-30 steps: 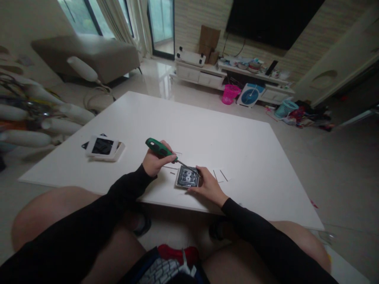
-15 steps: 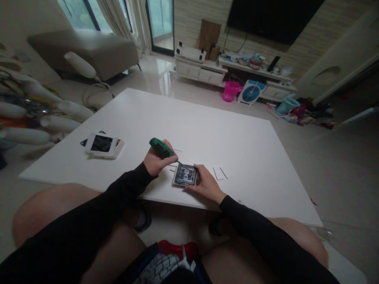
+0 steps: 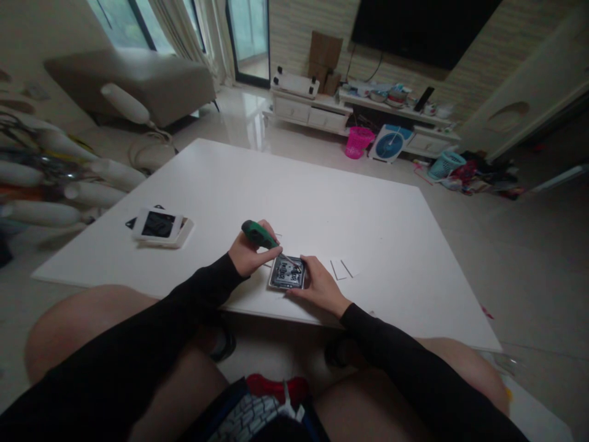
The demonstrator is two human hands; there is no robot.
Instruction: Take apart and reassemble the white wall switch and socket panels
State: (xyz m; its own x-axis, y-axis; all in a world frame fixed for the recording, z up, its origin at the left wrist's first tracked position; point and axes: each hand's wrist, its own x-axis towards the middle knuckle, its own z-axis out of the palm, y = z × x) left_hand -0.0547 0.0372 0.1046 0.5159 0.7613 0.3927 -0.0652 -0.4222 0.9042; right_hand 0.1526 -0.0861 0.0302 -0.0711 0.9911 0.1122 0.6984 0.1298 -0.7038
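My left hand (image 3: 251, 253) is closed round the green-and-black handle of a screwdriver (image 3: 259, 234). Its thin shaft slants down to the right, with the tip over the right half of a square wall switch plate (image 3: 286, 272). The plate has a dark inner face and a pale rim; whether the tip touches it I cannot tell. My right hand (image 3: 317, 281) grips the plate's right edge between thumb and fingers. Thin pale strips (image 3: 344, 270) with dark edges lie to the right of that hand, and small pieces sit partly hidden behind my left hand.
All this is on a white table (image 3: 294, 190). At its left lies a stack of white frames (image 3: 161, 227) with a dark centre. Beyond the table stand a pink basket (image 3: 359, 142), a blue-and-white fan (image 3: 390, 144) and a low white cabinet (image 3: 308, 113).
The switch plate and my right hand have shifted slightly left. My left hand has moved right, and the screwdriver's tip has gone from the plate's right edge to over its inner face.
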